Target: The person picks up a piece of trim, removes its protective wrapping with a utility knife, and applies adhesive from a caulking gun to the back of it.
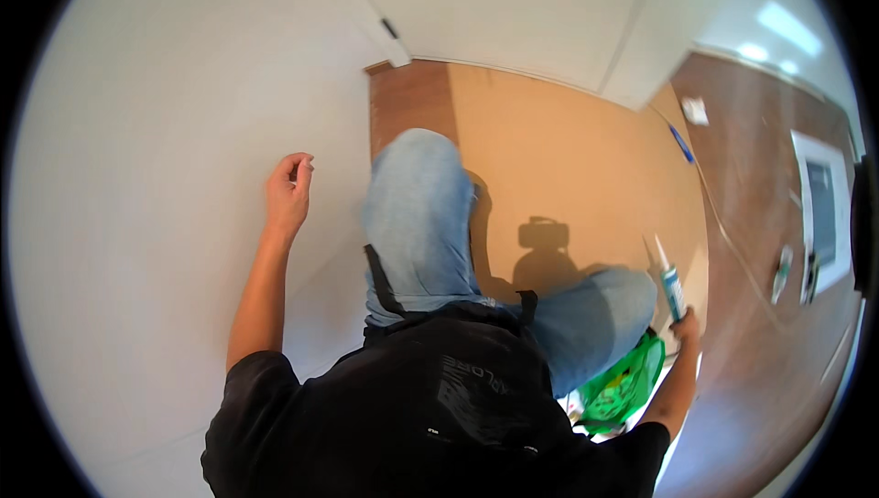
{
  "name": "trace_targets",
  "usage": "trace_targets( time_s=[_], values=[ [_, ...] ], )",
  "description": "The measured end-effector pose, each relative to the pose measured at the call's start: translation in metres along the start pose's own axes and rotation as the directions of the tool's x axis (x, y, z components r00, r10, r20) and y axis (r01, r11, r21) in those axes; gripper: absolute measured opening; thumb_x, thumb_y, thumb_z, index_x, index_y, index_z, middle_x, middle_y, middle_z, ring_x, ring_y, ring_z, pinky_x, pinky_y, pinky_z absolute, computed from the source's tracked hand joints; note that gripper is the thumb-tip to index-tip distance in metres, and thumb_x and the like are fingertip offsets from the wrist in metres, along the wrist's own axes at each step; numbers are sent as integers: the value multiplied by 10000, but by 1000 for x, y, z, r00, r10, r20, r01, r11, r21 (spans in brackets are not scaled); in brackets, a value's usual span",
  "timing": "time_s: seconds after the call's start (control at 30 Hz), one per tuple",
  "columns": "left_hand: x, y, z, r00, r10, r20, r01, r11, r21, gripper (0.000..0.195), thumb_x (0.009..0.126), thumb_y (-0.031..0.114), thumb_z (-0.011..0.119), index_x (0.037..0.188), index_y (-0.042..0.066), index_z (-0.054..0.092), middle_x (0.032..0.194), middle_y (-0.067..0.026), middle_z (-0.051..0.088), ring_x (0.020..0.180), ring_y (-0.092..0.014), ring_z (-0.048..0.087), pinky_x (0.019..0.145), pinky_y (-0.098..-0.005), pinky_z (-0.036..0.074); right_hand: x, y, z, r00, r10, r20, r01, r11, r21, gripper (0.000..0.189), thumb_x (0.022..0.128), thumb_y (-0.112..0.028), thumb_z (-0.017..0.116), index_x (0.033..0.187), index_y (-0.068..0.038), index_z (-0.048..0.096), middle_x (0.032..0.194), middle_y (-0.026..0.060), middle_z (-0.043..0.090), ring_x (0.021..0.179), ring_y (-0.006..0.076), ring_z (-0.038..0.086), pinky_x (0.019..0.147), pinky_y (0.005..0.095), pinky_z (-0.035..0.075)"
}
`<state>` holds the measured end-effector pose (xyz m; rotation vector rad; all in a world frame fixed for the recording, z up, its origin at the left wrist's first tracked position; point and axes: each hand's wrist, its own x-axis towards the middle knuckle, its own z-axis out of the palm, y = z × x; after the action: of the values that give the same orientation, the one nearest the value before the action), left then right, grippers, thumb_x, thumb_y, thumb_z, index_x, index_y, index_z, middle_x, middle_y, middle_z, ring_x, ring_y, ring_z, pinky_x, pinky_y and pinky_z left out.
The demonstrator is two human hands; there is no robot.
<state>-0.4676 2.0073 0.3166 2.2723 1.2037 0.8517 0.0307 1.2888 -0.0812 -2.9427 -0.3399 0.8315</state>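
Observation:
My right hand [685,325] grips the lower end of a sealant cartridge [673,290], beyond my bent right knee. Its pale tapered nozzle [660,251] points away from me and the label bears writing. Raised beside the white wall [151,189] on my left is my left hand [287,189], fingers curled in close to the thumb. Nothing shows in it; whether it touches the wall is unclear. A tan board or sheet [584,155] covers the floor before me. Near my right forearm lies a green plastic bag [628,385], its contents partly hidden.
White panels [508,10] rise at the far side. Along the board's right edge lie a blue-handled tool [680,144] and a thin cord [717,220]. Farther right, a crumpled white item [695,111], a bottle [781,275] and a white-framed panel [824,216] rest on the brown floor [748,354].

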Motion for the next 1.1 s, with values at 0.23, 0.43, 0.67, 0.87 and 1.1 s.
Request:
trace_targets(
  time_s=[0.23, 0.43, 0.67, 0.87, 1.1],
  values=[
    [-40, -12, 20, 925, -236, 299, 232, 971, 52, 242, 931, 118, 621, 1155, 28, 614, 975, -72, 659, 834, -169, 617, 707, -309, 502, 8, -72, -16, 998, 23, 64, -15, 993, -114, 576, 671, -71, 767, 1177, -49, 492, 1065, 251, 673, 1031, 434, 642, 878, 485, 527],
    [-18, -3, 33, 858, -376, 350, 356, 926, 123, 278, 924, 139, 623, 1171, 14, 602, 1034, -104, 655, 904, -203, 636, 764, -334, 523, 28, -106, -13, 974, 153, 165, -133, 983, -128, 290, 946, -217, 431, 1167, -62, 538, 1134, 237, 659, 1088, 409, 624, 895, 508, 503],
    [144, -112, 187, 818, -281, 502, 264, 959, 105, 336, 908, 185, 622, 1187, -2, 616, 1141, -144, 645, 990, -250, 636, 871, -368, 515, 23, -132, 17, 955, 291, 61, -265, 926, -268, 332, 936, -225, 485, 1214, -55, 545, 1202, 210, 634, 1128, 414, 599, 943, 503, 485],
    [281, -278, 288, 847, -295, 441, -27, 806, 592, 420, 890, 200, 587, 1280, 44, 567, 1365, -175, 508, 1189, -359, 555, 1018, -449, 461, 32, -192, -24, 983, 143, -115, -153, 984, -86, 625, 764, -198, 718, 1295, 54, 505, 1192, 300, 591, 1172, 445, 544, 1023, 491, 434],
    [371, -318, 325, 925, -273, 265, 3, 701, 713, 431, 934, 69, 471, 1363, 115, 475, 1446, -97, 435, 1130, -321, 600, 973, -428, 500, 24, -349, -62, 943, -330, 33, 312, 917, 250, 402, 800, -61, 592, 1193, 22, 561, 1179, 223, 574, 1134, 397, 542, 1027, 452, 414]
  ],
)
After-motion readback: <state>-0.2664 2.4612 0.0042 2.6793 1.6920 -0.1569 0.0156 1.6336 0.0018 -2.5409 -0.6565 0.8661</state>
